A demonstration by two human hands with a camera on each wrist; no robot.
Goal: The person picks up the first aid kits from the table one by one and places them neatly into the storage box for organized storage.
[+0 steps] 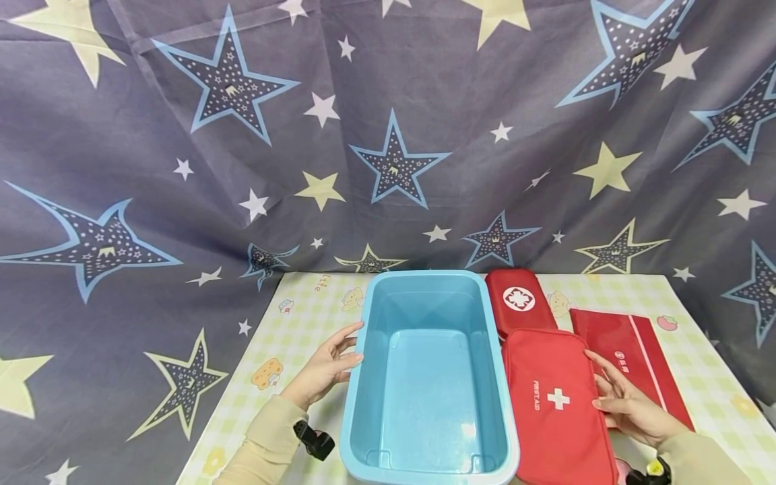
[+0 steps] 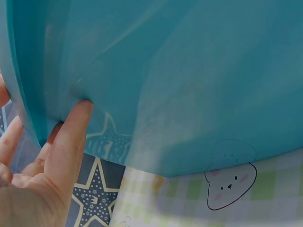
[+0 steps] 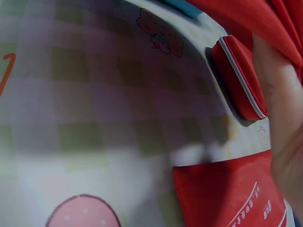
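A deep light-blue plastic bin (image 1: 429, 397), bare inside, stands upright at the table's middle. My left hand (image 1: 327, 369) holds its left rim from outside. In the left wrist view, fingers of that left hand (image 2: 52, 165) go in under the overhanging rim, one tip pressed to the outer wall. Right of the bin is a soft red first-aid pouch (image 1: 560, 431) with a white cross. My right hand (image 1: 633, 404) grips its right edge, thumb on top. Seen from the right wrist, the pouch (image 3: 251, 16) is raised off the tabletop, and part of the right hand (image 3: 284, 104) shows below it.
Behind the pouch lies a smaller red zippered case (image 1: 509, 289) with a round white emblem. A flat red packet with white print (image 1: 642, 357) lies farther right. The checked tablecloth (image 1: 339, 303) ends against a hanging star-patterned curtain (image 1: 303, 162).
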